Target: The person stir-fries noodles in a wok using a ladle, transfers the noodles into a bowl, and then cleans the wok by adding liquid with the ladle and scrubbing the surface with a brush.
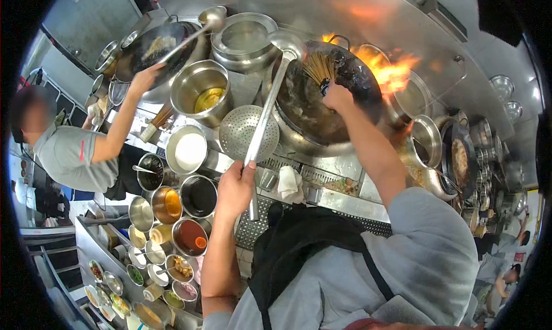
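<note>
My left hand (234, 186) is closed around the long metal handle of a ladle (269, 94), whose bowl rests or hovers near the left rim of a wok. In my right hand (339, 97) is a bamboo wok brush (319, 68), its bristles fanned out inside the dark wok (299, 111). Brownish liquid shows in the wok's bottom. Flames (391, 68) rise just beyond its right rim. Under the ladle handle lies a round perforated strainer (248, 133). A crumpled white cloth (289, 182) sits on the stove's front edge.
At left, a co-worker (80, 152) holds another ladle over a second wok (138, 57). Steel pots, one with yellow liquid (209, 100), stand between the woks. Several sauce containers (191, 237) crowd the lower left. More pots and a wok (460, 157) line the right.
</note>
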The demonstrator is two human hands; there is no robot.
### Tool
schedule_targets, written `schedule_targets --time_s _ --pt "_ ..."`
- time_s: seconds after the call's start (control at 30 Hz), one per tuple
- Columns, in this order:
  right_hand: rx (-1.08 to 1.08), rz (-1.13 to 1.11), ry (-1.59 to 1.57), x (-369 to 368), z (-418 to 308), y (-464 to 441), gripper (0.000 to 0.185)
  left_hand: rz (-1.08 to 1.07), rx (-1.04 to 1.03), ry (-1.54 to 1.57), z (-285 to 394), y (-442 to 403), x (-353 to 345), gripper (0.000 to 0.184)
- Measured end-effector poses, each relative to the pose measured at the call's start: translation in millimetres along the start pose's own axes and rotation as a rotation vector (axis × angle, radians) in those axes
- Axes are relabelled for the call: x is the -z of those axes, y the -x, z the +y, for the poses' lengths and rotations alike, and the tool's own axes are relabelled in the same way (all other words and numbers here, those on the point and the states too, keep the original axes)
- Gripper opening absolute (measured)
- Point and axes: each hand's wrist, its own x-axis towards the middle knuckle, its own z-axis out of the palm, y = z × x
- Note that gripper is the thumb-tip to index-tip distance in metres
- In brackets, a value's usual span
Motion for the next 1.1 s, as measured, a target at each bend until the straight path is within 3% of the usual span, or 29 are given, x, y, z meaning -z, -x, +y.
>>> schedule_targets --time_s 0.03,0.13,0.23,0.27,0.33,0.43,0.53,0.57,0.67,0.77,0.87,0.9,0.93,1.0,1.07,1.1 --pt "0.01 -0.096 0.011 3.1 2.1 -0.8 0.064 -0.004 0.002 0.003 -2.6 0.6 0.0 0.035" --pt "0.275 -0.314 0.181 40.3 -10.0 69.3 0.07 -0.013 0.077 -0.007 12.0 8.5 6.9 0.039" --pt "0.355 -0.117 0.023 12.1 -21.9 67.4 0.046 -0.013 0.077 0.021 4.1 7.8 2.1 0.039" --pt "0.195 -0.212 0.042 4.3 -22.5 33.6 0.045 -0.018 0.081 0.023 5.0 6.8 0.6 0.039" --pt "0.067 -0.031 0.021 -11.7 -1.7 -13.1 0.045 -0.024 0.087 -0.017 14.8 10.3 2.3 0.039" --pt "0.139 -0.25 0.24 28.1 9.4 15.9 0.054 -0.026 0.082 -0.06 24.2 15.8 5.0 0.039" --pt "0.367 -0.129 0.352 -2.8 38.5 46.3 0.064 -0.027 0.054 -0.069 20.1 16.9 3.9 0.039" --pt "0.356 -0.213 0.262 22.8 31.9 47.1 0.072 -0.016 0.036 -0.087 18.0 16.1 1.3 0.039" --pt "-0.018 -0.112 0.054 7.1 52.4 -19.7 0.056 -0.031 0.061 -0.078 13.4 19.2 -7.5 0.04" --pt "0.257 -0.214 0.307 6.2 34.7 5.1 0.042 -0.047 0.058 -0.152 13.7 17.5 -9.0 0.041" --pt "0.306 -0.133 0.18 30.1 28.8 26.0 0.035 -0.05 0.086 -0.143 9.1 21.2 -16.5 0.041" --pt "0.114 -0.089 0.097 23.5 40.1 -3.9 0.033 -0.019 0.064 -0.1 6.9 24.0 -19.9 0.04" --pt "-0.027 -0.191 0.148 10.8 51.4 -39.2 0.031 -0.037 0.078 -0.104 8.3 27.4 -19.8 0.04" --pt "0.078 -0.067 0.101 6.4 41.2 -14.9 0.031 -0.064 0.097 -0.111 12.7 30.3 -14.6 0.041" --pt "0.234 -0.242 0.203 31.5 16.4 44.3 0.033 -0.049 0.083 -0.103 10.7 28.2 -13.6 0.041" --pt "0.374 -0.097 0.206 25.2 22.1 49.9 0.038 -0.049 0.082 -0.103 7.9 30.6 -13.9 0.041"
